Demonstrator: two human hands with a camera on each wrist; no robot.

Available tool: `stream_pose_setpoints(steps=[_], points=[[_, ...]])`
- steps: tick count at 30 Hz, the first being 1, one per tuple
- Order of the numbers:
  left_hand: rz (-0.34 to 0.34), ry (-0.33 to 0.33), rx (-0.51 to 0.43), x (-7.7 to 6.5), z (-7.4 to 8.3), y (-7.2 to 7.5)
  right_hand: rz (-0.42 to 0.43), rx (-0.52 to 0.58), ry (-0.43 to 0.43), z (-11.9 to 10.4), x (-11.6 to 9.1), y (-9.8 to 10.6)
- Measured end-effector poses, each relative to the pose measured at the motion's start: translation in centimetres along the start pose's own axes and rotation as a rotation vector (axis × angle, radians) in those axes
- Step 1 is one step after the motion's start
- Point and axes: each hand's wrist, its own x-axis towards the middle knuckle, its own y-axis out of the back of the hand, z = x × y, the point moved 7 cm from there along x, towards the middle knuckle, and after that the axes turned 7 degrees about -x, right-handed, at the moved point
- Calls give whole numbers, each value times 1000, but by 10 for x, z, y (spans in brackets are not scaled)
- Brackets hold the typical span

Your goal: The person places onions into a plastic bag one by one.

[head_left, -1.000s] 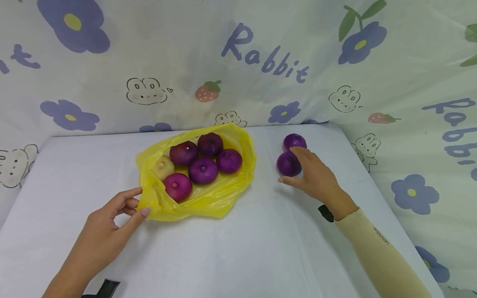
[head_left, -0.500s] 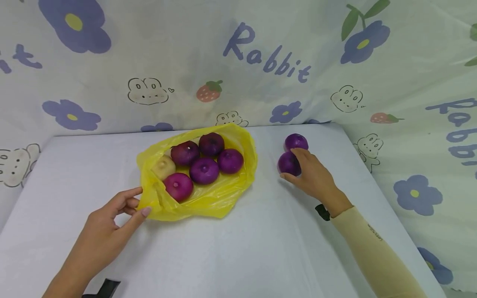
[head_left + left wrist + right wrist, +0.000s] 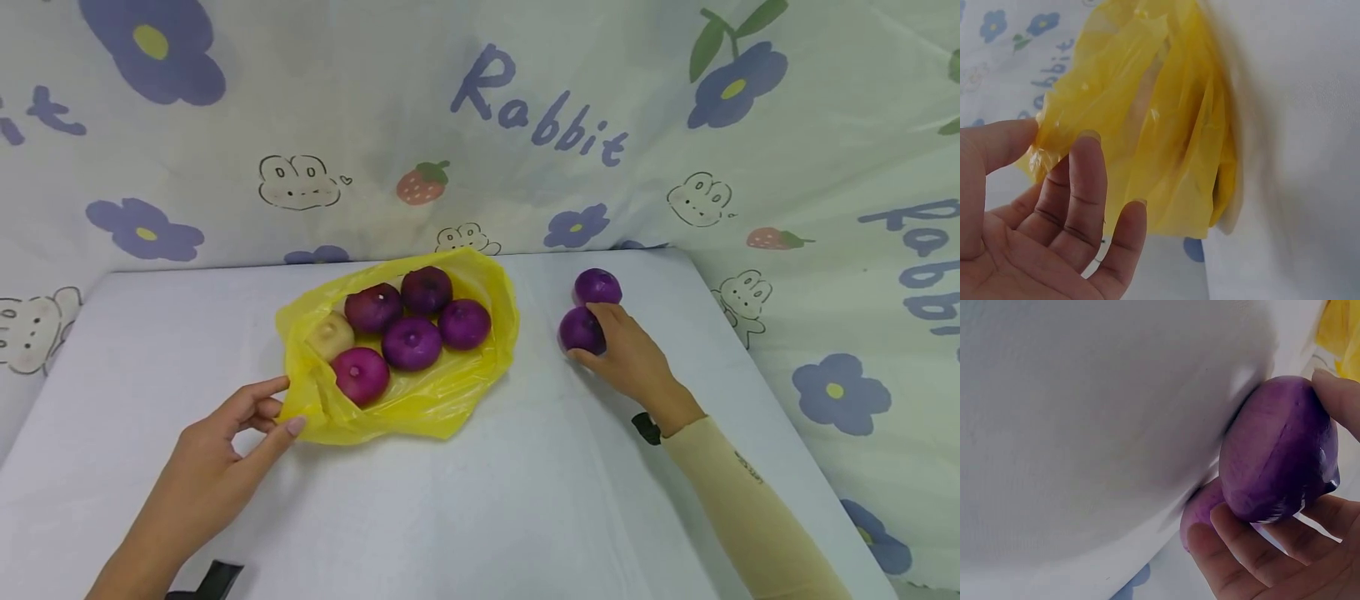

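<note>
My left hand point(image 3: 217, 458) pinches the near left edge of a yellow plastic bag point(image 3: 431, 417) between thumb and a fingertip. The left wrist view shows the bag's thin folds point(image 3: 1122, 106) rising from that pinch, the other fingers apart. Several purple onions point(image 3: 411, 343) and one cream-coloured bulb point(image 3: 331, 335) lie inside the wide mouth. On the right, my right hand point(image 3: 633, 354) holds a purple onion point(image 3: 580, 330) between thumb and fingers, partly covering it. That onion point(image 3: 1279, 450) appears large in the right wrist view. Just behind it sits a second loose onion point(image 3: 597, 286).
A white cloth covers the table point(image 3: 480, 508). Its far edge meets a printed curtain point(image 3: 360, 108) with flowers, rabbits and lettering, which also runs along the right side. White tabletop separates the bag from the two loose onions.
My right thumb has moved in against the nearer loose onion, and that forearm has shifted slightly left. The left hand and bag keep their places.
</note>
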Motion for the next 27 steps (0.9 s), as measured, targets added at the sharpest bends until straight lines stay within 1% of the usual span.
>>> stream_pose_setpoints(steps=[10,15,21,27], points=[[-2,-18,-10,0,1,1,-20,-13,-22,1,1,-2],[-5,-19,-12,-1,1,1,-16,-21,-33,1,1,-3],[-7,-16,-5,1,3,1,0,-11,-44,3,0,-2],[-11,3,7,0,2,0,8,1,-44,1,-4,-1]])
